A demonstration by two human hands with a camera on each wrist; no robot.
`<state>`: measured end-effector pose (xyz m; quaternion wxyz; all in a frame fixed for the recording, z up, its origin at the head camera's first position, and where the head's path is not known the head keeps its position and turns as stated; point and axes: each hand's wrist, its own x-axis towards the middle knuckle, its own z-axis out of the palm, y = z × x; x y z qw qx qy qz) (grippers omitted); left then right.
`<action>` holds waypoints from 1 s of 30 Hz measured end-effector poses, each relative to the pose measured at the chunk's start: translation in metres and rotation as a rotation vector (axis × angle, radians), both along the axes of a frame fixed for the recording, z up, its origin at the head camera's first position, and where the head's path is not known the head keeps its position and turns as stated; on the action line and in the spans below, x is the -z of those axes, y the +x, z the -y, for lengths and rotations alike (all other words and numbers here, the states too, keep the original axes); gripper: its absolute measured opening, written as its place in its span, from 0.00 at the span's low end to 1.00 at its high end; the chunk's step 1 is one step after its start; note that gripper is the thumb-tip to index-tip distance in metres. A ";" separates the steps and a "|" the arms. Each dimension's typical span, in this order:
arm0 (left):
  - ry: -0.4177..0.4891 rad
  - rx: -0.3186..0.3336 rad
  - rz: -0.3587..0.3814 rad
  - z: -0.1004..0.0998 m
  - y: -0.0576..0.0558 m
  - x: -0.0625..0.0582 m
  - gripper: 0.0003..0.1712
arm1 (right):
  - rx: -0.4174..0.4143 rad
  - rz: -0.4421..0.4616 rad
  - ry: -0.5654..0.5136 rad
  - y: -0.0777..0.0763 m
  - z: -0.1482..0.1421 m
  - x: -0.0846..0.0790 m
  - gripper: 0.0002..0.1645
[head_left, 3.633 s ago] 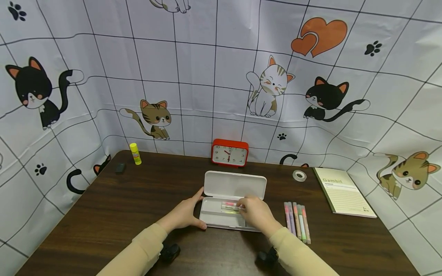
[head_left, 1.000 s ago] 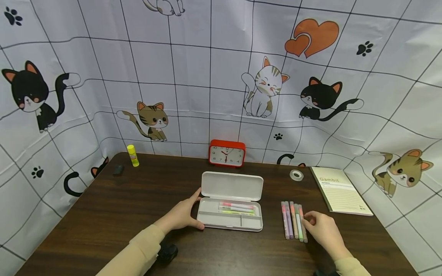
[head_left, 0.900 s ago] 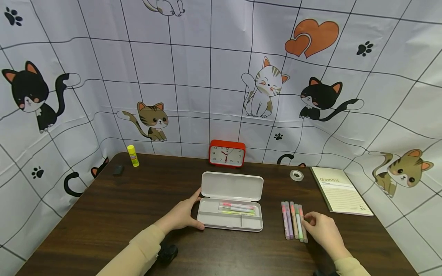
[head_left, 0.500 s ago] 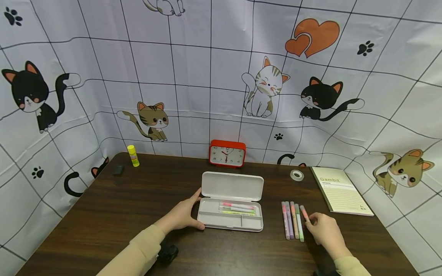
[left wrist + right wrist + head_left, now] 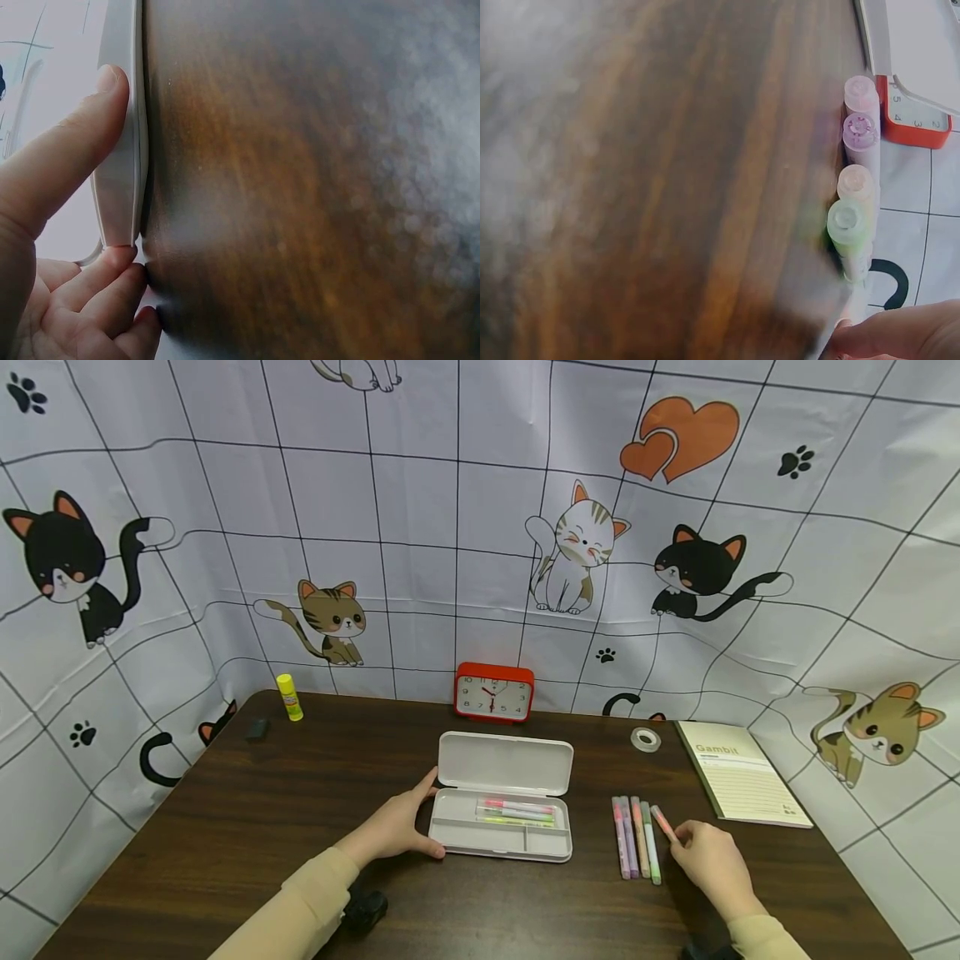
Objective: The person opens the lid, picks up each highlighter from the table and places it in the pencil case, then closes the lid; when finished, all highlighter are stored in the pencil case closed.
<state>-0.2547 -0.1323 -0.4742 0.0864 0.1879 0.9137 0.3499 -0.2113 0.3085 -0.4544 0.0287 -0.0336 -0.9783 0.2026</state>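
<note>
An open white pencil case (image 5: 476,837) lies on the brown table, its lid tilted back. Several pens (image 5: 517,807) with pink, white and yellow-green colours lie in its rear compartment. My left hand (image 5: 393,828) grips the case's left end; in the left wrist view the thumb (image 5: 94,112) presses along the side wall and the fingers curl at the corner. My right hand (image 5: 712,864) pinches a pink-orange marker (image 5: 662,820), tilted, its lower part hidden by the hand. Left of it lie side by side a pink, a purple, an orange and a green marker (image 5: 651,843).
Behind the case stands a red clock (image 5: 494,692). A tape roll (image 5: 645,740) and a notebook (image 5: 742,772) lie at the back right. A yellow glue stick (image 5: 289,697) and a small dark block (image 5: 257,730) are at the back left. A cat-print sheet hangs behind.
My right hand went from inside the case to the markers, took hold of the rightmost one and drew it slightly right, away from the others. The left hand keeps its grip on the case.
</note>
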 end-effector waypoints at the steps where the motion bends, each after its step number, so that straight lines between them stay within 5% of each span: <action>1: -0.001 0.004 -0.004 0.000 0.000 0.000 0.73 | 0.000 -0.006 0.005 0.000 0.000 0.000 0.14; 20: -0.001 -0.005 0.005 -0.001 0.000 -0.001 0.72 | -0.129 -0.232 0.073 -0.003 0.032 -0.013 0.08; 30: -0.004 -0.004 0.004 0.000 0.000 -0.001 0.72 | -0.150 -0.201 0.053 -0.008 0.053 -0.019 0.07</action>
